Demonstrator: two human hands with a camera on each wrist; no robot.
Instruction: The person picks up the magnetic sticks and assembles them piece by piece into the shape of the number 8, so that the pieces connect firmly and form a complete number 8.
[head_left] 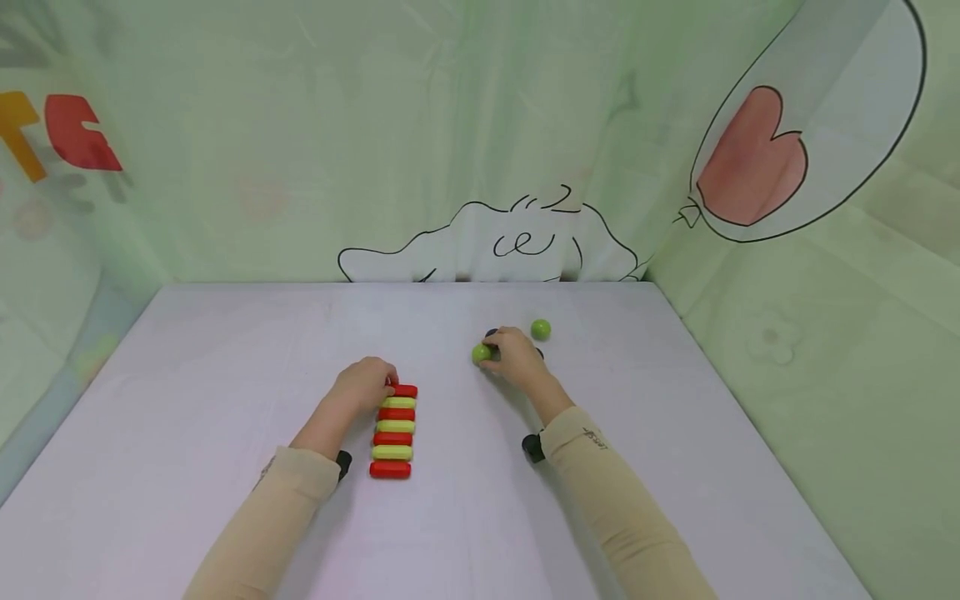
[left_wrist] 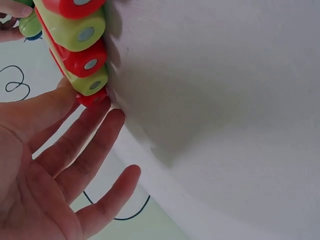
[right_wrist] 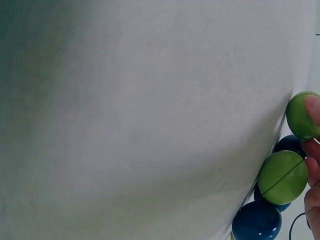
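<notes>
A row of short red and yellow-green rods lies side by side on the table, with round grey discs in their ends in the left wrist view. My left hand [head_left: 362, 384] pinches the farthest red rod [head_left: 406, 391] between thumb and forefinger; the other fingers [left_wrist: 93, 162] stretch out beside it. To the right, my right hand [head_left: 517, 360] grips a green ball [head_left: 481, 355] by its fingertips. A second green ball [head_left: 541, 329] sits just behind that hand. Dark blue balls [right_wrist: 256, 220] cluster around, partly hidden by the hand in the head view.
The white table [head_left: 225, 375] runs back to a pale green curtain [head_left: 300, 150] with line drawings. A similar curtain [head_left: 825, 333] borders the right side. Black wrist straps [head_left: 533, 448] show at both cuffs.
</notes>
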